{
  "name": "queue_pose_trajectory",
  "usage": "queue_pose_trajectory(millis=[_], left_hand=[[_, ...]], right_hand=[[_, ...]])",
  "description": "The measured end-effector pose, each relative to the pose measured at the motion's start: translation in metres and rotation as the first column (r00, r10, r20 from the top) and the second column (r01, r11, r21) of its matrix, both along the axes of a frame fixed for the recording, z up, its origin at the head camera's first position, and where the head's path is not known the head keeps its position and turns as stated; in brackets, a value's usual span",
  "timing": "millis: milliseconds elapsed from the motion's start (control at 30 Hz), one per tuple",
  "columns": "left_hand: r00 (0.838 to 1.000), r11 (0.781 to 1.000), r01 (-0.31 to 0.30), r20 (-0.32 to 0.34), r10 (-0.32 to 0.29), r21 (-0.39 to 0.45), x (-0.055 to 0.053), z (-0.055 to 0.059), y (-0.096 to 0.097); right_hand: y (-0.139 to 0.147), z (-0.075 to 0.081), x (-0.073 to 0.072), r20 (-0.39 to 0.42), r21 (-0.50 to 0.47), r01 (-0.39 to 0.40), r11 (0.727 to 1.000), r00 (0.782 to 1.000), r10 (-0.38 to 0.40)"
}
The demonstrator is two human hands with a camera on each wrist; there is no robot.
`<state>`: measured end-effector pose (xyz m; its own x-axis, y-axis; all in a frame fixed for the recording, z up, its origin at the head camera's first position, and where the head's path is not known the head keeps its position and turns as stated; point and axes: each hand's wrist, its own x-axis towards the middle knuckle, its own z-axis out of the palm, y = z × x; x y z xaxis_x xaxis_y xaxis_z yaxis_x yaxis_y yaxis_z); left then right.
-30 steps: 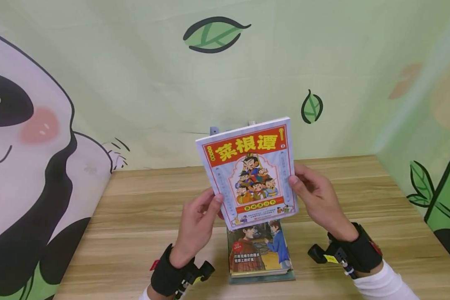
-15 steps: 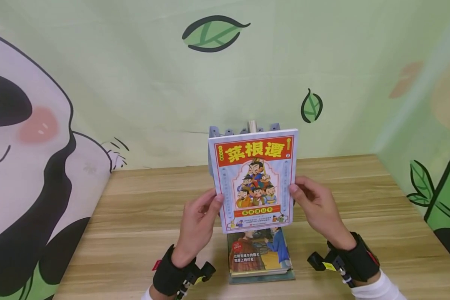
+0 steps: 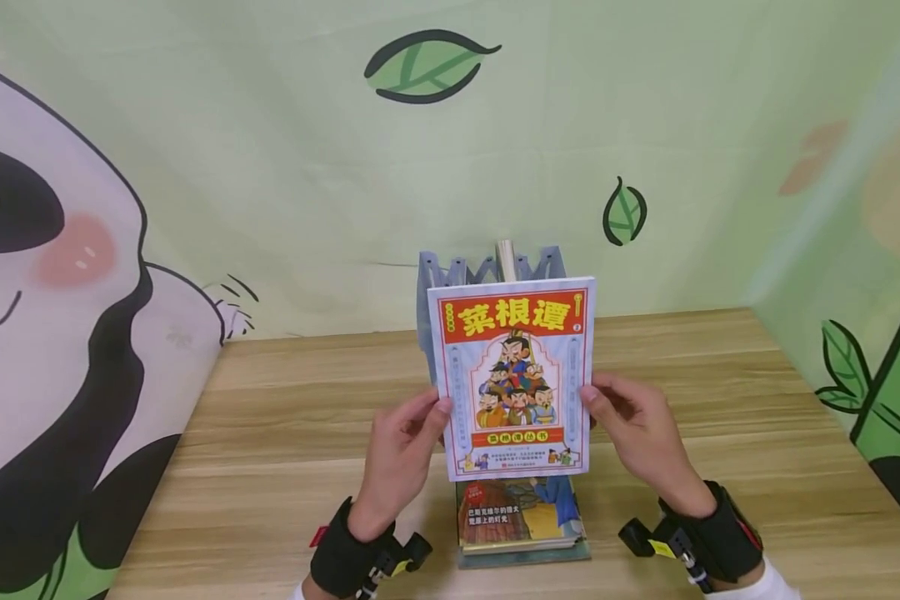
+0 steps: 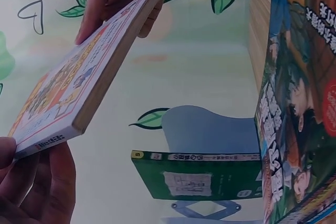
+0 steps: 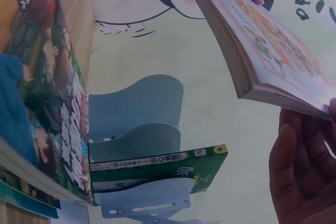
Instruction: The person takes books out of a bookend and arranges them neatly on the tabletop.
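My left hand (image 3: pixel 401 458) and my right hand (image 3: pixel 641 429) pinch opposite side edges of a comic book (image 3: pixel 513 379) with a red title band and cartoon figures on its cover. Thumbs lie in front; the other fingers are mostly hidden behind it. In the head view the comic book is nearly upright, raised above a stack of books (image 3: pixel 521 517) on the table. Behind it, partly covered, stands a blue-grey expanding book rack (image 3: pixel 427 271). One green book (image 4: pixel 194 179) stands in that rack, seen side-on in the left wrist view.
The wooden table (image 3: pixel 285 417) runs back to a green fabric backdrop (image 3: pixel 270 167) printed with leaves and a panda. In the right wrist view, the rack's curved dividers (image 5: pixel 139 98) rise beyond the stack.
From a leftward tilt, the comic book has straightened and come down slightly to the right. More of the rack shows above it. Both hands keep their hold and have lowered a little.
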<state>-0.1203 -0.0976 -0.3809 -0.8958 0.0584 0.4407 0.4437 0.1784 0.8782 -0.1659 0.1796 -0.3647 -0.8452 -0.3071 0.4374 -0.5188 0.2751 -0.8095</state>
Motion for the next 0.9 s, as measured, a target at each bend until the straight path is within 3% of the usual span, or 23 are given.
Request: queue_pose_trajectory(millis=[300, 900], left_hand=[[0.999, 1.0, -0.007, 0.041, 0.007, -0.002, 0.001, -0.012, 0.001], [0.991, 0.998, -0.039, 0.127, 0.046, -0.053, 0.003, -0.02, 0.002]], right_hand=[[0.002, -0.011, 0.006, 0.024, 0.016, 0.013, 1.0, 1.0, -0.014], [0.002, -0.026, 0.006, 0.062, -0.011, 0.012, 1.0, 0.998, -0.011]])
